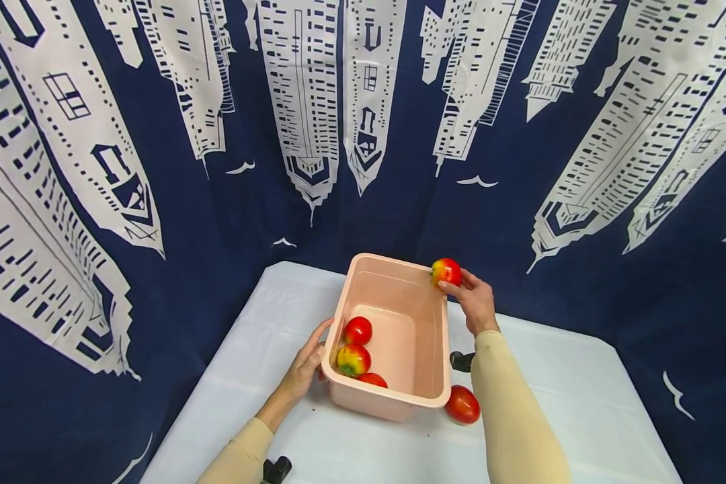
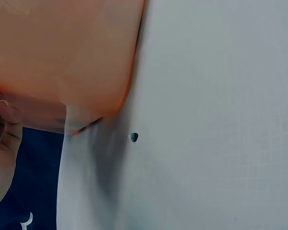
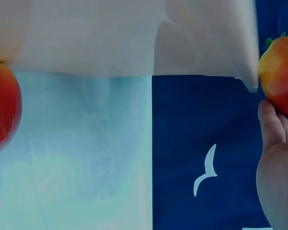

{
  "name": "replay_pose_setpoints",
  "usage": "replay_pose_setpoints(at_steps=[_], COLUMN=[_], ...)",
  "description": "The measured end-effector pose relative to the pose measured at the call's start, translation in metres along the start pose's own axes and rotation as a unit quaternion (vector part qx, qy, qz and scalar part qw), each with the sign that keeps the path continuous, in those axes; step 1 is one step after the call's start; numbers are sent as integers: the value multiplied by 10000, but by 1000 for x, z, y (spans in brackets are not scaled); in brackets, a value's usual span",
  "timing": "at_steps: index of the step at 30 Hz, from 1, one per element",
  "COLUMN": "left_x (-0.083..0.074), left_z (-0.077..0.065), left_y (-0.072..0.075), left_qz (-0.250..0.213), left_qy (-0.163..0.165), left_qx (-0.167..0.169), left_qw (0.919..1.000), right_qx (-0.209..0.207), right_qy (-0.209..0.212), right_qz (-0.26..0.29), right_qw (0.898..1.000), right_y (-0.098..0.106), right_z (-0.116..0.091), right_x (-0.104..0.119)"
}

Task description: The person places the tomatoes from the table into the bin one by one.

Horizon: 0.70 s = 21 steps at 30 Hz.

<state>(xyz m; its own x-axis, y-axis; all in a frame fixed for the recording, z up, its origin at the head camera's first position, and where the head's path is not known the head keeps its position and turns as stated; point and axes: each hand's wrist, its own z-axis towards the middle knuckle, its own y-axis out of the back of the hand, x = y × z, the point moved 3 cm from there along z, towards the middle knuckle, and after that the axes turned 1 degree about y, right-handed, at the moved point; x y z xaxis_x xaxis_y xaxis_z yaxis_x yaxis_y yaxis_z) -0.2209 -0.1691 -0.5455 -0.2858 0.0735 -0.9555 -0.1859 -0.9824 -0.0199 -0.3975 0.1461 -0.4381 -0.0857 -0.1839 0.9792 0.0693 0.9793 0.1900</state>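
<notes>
A pink plastic tub (image 1: 388, 398) stands on the white-covered table. Against its left side is my left hand (image 1: 302, 368), gripping the wall near the front corner. At the far right corner my right hand (image 1: 476, 304) holds a red-and-yellow apple (image 1: 446, 271) level with the rim, between thumb and fingers. Inside the tub, on the left, lie a red fruit (image 1: 358, 330), another red-and-yellow apple (image 1: 353, 360) and a red fruit (image 1: 372, 380) partly hidden by the front wall. The right wrist view shows the held apple (image 3: 281, 72) with green bits on top.
An oval red fruit (image 1: 462, 405) lies on the table (image 1: 556, 403) by the tub's front right corner. A dark blue cloth (image 1: 399, 222) printed with white buildings hangs behind and around the table. Small dark specks dot the tabletop near the tub.
</notes>
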Motion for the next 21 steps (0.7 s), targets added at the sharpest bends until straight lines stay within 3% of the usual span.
replay_pose_setpoints(at_steps=[11, 21], left_x=[-6, -38], left_z=[1, -6], left_y=[1, -7], left_qz=[212, 241], left_qy=[15, -9], left_qx=[5, 119], left_qw=[9998, 9996], right_qx=[-34, 395], right_qy=[100, 193], right_qz=[379, 507], right_qw=[9992, 9977], right_y=[-6, -39], right_z=[-3, -7], right_x=[12, 14])
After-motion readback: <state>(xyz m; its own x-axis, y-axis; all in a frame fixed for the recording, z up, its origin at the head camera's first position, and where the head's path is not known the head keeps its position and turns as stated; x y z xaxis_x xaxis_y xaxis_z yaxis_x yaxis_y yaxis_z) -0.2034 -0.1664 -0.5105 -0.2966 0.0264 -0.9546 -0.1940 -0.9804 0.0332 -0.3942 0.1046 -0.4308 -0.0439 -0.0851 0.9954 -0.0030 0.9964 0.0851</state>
